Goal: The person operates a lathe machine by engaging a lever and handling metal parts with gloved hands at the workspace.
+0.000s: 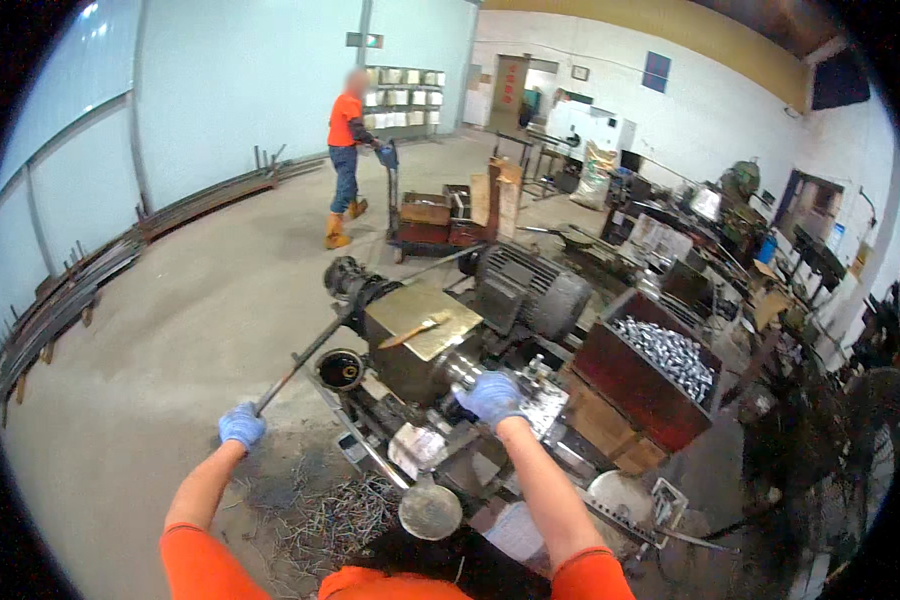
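Note:
My left hand (pixel 241 427), in a blue glove, is wrapped round the lower end of a long metal lever (pixel 305 357). The lever slants up to the left end of a lathe-like machine (pixel 402 378). My right hand (pixel 492 398), also gloved in blue, is at the machine's shiny round spindle end (pixel 460 369). Its fingers are curled there, and what they hold, if anything, is hidden. On the brass-coloured top cover (pixel 440 302) lies a wooden-handled brush (pixel 410 333). Behind that cover sits a ribbed electric motor (pixel 530 289).
A dark red bin (pixel 630 385) full of small shiny metal parts (pixel 667 352) stands right of the machine. Metal shavings (pixel 330 520) litter the floor below. Further off, a person (pixel 345 150) in orange stands by a loaded trolley (pixel 395 215). Long bars (pixel 100 275) lie along the left wall.

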{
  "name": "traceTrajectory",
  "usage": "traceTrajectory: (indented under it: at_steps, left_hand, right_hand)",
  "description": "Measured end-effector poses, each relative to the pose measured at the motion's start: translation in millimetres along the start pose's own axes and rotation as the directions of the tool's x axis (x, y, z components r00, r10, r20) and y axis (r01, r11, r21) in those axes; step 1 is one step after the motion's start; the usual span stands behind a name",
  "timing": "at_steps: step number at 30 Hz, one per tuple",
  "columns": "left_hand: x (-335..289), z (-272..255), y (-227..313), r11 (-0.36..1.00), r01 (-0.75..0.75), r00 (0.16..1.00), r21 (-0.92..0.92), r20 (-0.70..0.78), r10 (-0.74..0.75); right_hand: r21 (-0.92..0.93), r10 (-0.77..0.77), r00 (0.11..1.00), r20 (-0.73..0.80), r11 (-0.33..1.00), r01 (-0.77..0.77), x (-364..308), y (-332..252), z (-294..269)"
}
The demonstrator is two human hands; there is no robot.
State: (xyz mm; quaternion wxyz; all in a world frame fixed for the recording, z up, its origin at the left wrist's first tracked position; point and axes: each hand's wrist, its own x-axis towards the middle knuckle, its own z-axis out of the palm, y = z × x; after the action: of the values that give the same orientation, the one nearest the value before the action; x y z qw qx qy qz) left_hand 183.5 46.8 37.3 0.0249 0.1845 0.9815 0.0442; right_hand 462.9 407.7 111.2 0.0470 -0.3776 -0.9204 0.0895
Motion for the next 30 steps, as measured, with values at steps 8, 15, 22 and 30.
traceTrajectory:
  at_steps: [8, 15, 22, 30]
  left_hand:
    - [-6, 3, 13, 0.997, 0.065, 0.997, -0.030, -0.042, -0.066]
    - [24, 12, -28, 0.998, 0.021, 0.981, -0.061, 0.191, -0.008]
    - [51, -11, 8, 0.940, -0.166, 0.912, -0.297, 0.316, 0.261]
    - [62, 33, -24, 0.616, -0.006, 0.907, -0.788, 0.255, 0.335]
  right_hand:
    - [-0.081, -0.041, 0.995, -0.088, 0.996, 0.034, 6, 7, 14]
    - [0.062, -0.079, 0.993, -0.093, 0.994, 0.085, -7, -5, 1]
    - [-0.065, 0.075, 0.990, -0.123, 0.994, -0.083, -28, -7, -34]
    - [0.131, 0.096, 0.973, -0.212, 0.989, -0.069, -92, 92, -81]
